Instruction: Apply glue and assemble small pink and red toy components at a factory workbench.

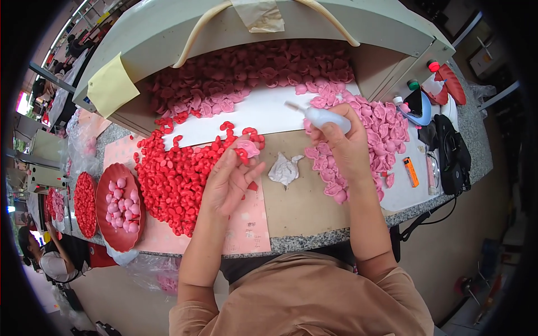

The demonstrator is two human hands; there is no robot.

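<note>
My left hand [226, 180] pinches a small pink shell-shaped piece [248, 147] together with a glossy red piece [241, 155] at its fingertips. My right hand [348, 150] is wrapped round a translucent squeeze bottle [329, 118], whose thin nozzle points up and left. A large heap of small red pieces [171, 185] spreads beside my left forearm. Near my right hand lies a pile of pink shell-shaped pieces [386, 131]. Between my hands, a crumpled white tissue [284, 169] rests on the brown work surface [291, 215].
A grey hooded box [314, 25] arches over the far side, with many pink pieces [252, 64] inside. At left stands a red dish [120, 242] of pink balls. An orange lighter [411, 172] and a black bag [453, 154] lie at right. Another person [53, 260] sits far left.
</note>
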